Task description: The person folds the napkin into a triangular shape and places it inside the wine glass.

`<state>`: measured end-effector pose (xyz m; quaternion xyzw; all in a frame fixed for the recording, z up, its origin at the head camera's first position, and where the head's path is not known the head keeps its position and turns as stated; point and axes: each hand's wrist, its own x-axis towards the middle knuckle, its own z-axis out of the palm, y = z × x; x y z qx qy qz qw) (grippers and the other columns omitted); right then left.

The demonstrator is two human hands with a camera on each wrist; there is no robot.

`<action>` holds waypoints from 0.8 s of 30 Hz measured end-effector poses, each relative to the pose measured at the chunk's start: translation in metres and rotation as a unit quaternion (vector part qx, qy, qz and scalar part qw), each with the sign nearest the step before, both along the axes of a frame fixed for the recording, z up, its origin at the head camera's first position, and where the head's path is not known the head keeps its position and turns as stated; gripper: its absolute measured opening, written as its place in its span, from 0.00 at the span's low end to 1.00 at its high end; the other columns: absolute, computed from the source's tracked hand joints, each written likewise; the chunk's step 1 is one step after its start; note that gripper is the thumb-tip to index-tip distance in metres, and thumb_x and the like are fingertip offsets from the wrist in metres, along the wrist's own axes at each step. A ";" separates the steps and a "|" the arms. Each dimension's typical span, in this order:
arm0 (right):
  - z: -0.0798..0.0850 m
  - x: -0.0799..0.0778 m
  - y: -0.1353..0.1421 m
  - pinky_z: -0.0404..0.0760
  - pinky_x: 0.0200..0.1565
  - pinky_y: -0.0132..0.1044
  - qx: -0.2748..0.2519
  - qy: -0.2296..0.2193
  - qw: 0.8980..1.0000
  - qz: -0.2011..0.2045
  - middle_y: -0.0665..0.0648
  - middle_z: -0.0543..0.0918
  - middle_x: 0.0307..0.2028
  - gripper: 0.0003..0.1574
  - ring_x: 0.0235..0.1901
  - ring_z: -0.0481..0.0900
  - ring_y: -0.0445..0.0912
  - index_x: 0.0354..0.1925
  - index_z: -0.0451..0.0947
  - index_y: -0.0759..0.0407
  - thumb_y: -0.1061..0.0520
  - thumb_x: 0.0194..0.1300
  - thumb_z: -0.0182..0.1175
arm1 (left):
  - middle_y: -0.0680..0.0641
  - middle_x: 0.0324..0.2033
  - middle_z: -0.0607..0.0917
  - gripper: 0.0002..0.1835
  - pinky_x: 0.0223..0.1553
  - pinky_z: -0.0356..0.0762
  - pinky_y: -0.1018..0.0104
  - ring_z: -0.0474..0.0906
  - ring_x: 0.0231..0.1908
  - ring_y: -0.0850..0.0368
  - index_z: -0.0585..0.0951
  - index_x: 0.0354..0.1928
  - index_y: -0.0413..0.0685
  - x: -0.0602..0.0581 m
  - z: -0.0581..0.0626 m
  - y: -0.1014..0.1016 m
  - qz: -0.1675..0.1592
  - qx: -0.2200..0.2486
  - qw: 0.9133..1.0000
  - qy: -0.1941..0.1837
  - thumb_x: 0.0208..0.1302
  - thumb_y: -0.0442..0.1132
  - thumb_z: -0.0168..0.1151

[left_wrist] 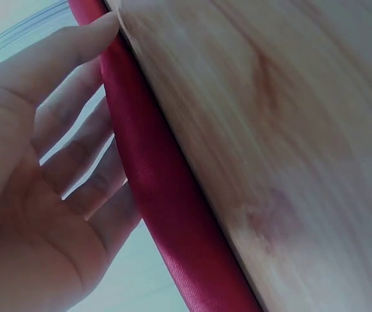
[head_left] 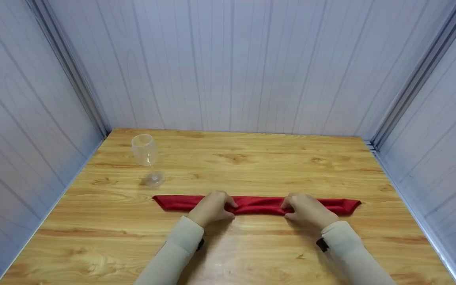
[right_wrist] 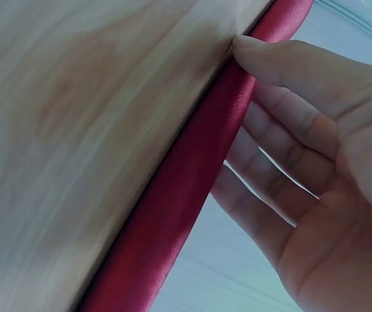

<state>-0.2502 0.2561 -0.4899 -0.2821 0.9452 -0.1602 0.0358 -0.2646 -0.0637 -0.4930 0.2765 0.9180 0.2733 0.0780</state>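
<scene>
A red satiny cloth napkin (head_left: pixel 258 206), folded into a long narrow strip with slanted ends, lies across the wooden table. My left hand (head_left: pixel 213 208) grips it left of its middle, thumb at the near edge and fingers over the far side. Right of the middle, my right hand (head_left: pixel 311 209) holds the strip in the same way. The left wrist view shows the left thumb and curled fingers on either side of the red cloth (left_wrist: pixel 153 169). In the right wrist view, the right thumb touches the lower edge of the cloth (right_wrist: pixel 186 175).
A clear stemmed wine glass (head_left: pixel 144 152) stands upright at the back left of the table (head_left: pixel 259 166), beyond the napkin's left end. Pale panelled walls (head_left: pixel 228 67) enclose the table at the back and both sides.
</scene>
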 end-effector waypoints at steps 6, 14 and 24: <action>-0.001 0.001 -0.001 0.81 0.43 0.43 -0.006 -0.009 1.000 -0.006 0.50 0.85 0.41 0.09 0.42 0.83 0.47 0.42 0.87 0.55 0.62 0.62 0.69 | 0.51 0.42 0.87 0.10 0.51 0.79 0.60 0.81 0.49 0.54 0.90 0.44 0.47 0.000 -0.001 0.001 -0.004 -0.010 1.000 0.012 0.59 0.34 0.73; -0.001 0.002 0.000 0.81 0.43 0.44 -0.007 -0.021 1.000 -0.011 0.50 0.85 0.41 0.09 0.43 0.82 0.46 0.44 0.86 0.56 0.60 0.63 0.69 | 0.51 0.40 0.87 0.08 0.50 0.79 0.59 0.82 0.47 0.53 0.90 0.42 0.47 0.000 -0.001 0.001 -0.013 -0.014 1.000 0.025 0.60 0.33 0.72; -0.001 0.003 0.001 0.81 0.43 0.43 -0.011 -0.029 0.999 -0.009 0.49 0.84 0.41 0.09 0.42 0.82 0.45 0.44 0.86 0.54 0.59 0.65 0.68 | 0.54 0.38 0.85 0.09 0.48 0.79 0.60 0.81 0.44 0.56 0.89 0.39 0.50 0.001 -0.003 0.002 -0.015 -0.043 0.998 0.050 0.57 0.39 0.77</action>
